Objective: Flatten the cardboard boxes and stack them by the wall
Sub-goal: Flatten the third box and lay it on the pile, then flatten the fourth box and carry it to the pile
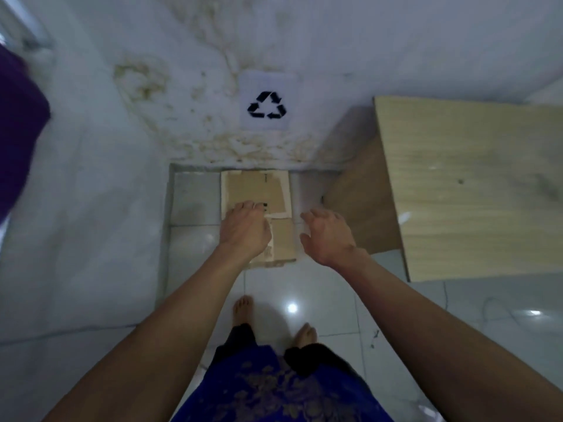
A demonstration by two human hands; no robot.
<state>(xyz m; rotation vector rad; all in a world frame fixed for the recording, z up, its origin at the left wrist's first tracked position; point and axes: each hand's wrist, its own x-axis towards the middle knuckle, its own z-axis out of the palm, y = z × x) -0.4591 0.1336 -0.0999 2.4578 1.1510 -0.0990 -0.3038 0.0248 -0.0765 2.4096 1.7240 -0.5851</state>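
A flattened brown cardboard box (259, 193) lies flat on the tiled floor, its far edge against the white wall (274, 41). A second flat piece (285, 239) overlaps its near end. My left hand (245, 229) hovers over or rests on the near left part of the cardboard, fingers curled downward; whether it grips the cardboard cannot be told. My right hand (327, 234) hangs just right of the cardboard with fingers spread and holds nothing.
A paper sign with a black recycling symbol (267, 105) is stuck on the stained wall above the cardboard. A light wooden table (475, 190) stands close on the right. A purple cloth (18, 132) hangs at the left. My bare feet (243, 309) stand on glossy tiles.
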